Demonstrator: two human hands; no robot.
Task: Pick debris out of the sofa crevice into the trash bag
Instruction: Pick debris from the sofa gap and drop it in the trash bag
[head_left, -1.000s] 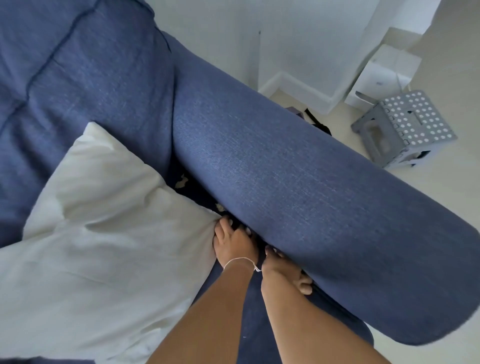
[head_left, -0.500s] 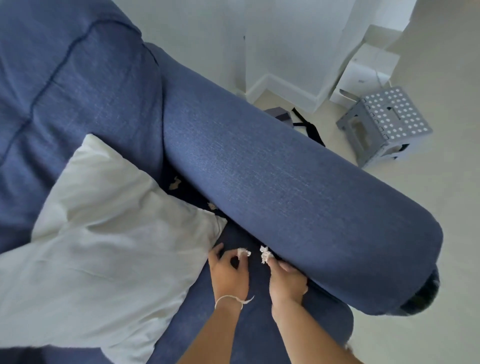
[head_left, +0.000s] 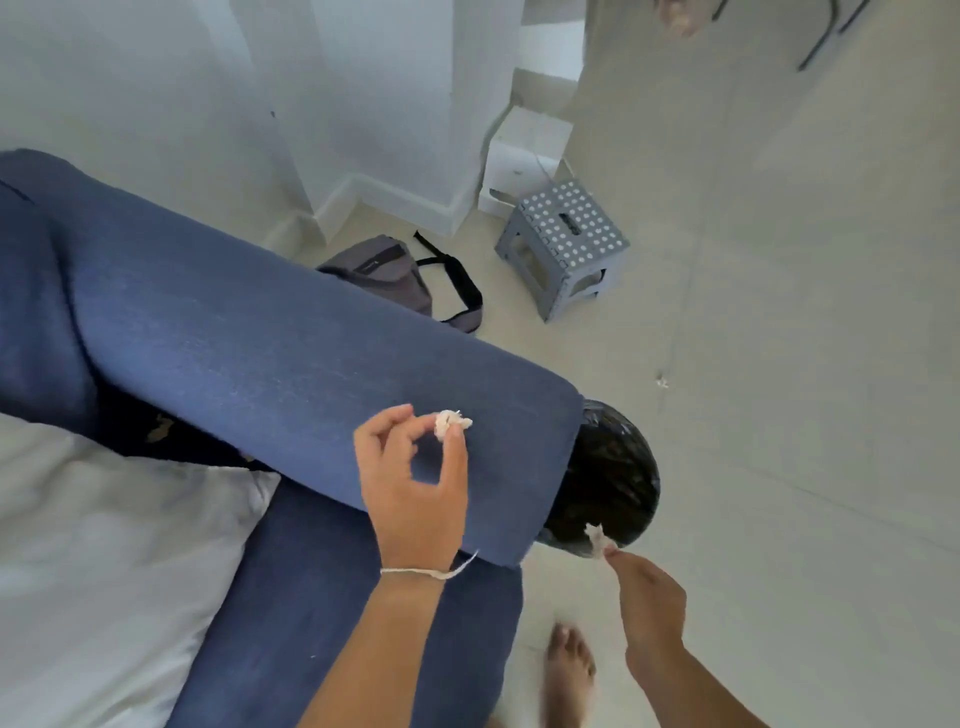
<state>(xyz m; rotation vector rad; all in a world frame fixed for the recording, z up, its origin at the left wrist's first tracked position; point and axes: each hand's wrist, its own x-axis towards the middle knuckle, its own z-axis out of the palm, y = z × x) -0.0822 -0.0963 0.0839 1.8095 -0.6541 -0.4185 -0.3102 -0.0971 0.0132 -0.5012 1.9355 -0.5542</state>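
Both hands pinching debris beside sofa arm.
Left grip (head_left: 415, 483) is holding a white scrap (head_left: 451, 422) over the armrest (head_left: 291, 358); right grip (head_left: 649, 597) is holding another scrap (head_left: 596, 538), trash bag (head_left: 608, 467) lying just beyond it.

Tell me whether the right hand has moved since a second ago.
Yes. The right hand left the crevice beside the armrest and now holds a scrap at the trash bag past the armrest's end.
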